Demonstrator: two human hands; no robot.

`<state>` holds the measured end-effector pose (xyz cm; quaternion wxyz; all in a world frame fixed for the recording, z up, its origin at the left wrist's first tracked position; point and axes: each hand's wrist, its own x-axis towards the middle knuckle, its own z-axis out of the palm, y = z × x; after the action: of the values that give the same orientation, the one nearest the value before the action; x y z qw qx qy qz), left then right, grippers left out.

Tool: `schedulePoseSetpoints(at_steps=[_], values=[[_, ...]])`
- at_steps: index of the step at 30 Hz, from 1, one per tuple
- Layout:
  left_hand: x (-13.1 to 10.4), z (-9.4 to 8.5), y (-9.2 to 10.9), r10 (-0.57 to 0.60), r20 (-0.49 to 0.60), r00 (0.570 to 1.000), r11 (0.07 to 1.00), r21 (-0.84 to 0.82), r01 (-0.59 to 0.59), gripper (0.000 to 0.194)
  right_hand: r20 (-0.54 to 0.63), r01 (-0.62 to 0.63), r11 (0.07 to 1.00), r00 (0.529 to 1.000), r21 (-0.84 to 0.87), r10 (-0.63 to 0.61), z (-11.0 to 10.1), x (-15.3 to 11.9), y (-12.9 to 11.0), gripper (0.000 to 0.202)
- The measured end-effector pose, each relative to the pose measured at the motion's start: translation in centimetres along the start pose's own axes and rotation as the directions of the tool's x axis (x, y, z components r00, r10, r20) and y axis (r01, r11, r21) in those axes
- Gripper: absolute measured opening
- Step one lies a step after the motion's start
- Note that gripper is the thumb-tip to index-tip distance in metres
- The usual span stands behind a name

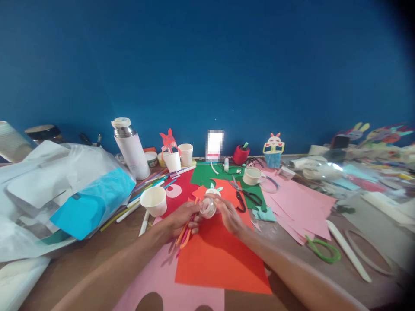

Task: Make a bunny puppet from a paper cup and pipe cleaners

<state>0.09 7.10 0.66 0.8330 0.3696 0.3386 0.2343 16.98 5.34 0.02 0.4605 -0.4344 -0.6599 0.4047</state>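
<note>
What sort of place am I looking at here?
It looks like a paper-craft work table, perhaps in a classroom or at home. Black-handled scissors lie among sheets of coloured paper such as the orange sheet, and a paper cup with a red animal cut-out stands near the blue wall.

No lettering seems readable from this distance.

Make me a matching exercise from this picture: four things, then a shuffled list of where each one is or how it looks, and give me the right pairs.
Things
1. Flask
2. Narrow strips
3. Scissors
4. Large orange-red sheet

Descriptions
A. Black-handled
B. Extends beneath the right hand
C. White, with a silver neck
D. Held in the left hand

Right pairs: 1-C, 2-D, 3-A, 4-B
</note>
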Motion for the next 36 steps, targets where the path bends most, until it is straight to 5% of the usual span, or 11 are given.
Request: schedulePoseSetpoints(at_steps=[9, 19, 25, 36], values=[[0.1, -0.4, 0.0, 0.008, 0.032, 0.999, 0.999, -0.039, -0.007, 0.024, -0.023, -0.096, 0.991, 0.995, 0.09, 0.099, -0.2, 0.5, 0.2, 0.042], [0.3, -0.6, 0.1, 0.009, 0.033, 0.999, 0.994, -0.108, -0.005, 0.027, -0.079, 0.076, 0.978, 0.993, -0.195, -0.093, 0.5, -0.4, -0.3, 0.046], [0.2, -0.3, 0.2, -0.007, 0.033, 0.999, 0.995, -0.104, 0.01, 0.026, 0.003, 0.103, 0.983, 0.995, -0.151, -0.103, -0.2, -0.6, 0.3, 0.035], [0.3, -0.6, -0.1, 0.022, 0.02, 1.0, 0.998, -0.063, -0.02, 0.025, -0.028, 0.058, 0.994, 0.998, -0.091, -0.061, 0.0, -0.5, 0.2, 0.037]])
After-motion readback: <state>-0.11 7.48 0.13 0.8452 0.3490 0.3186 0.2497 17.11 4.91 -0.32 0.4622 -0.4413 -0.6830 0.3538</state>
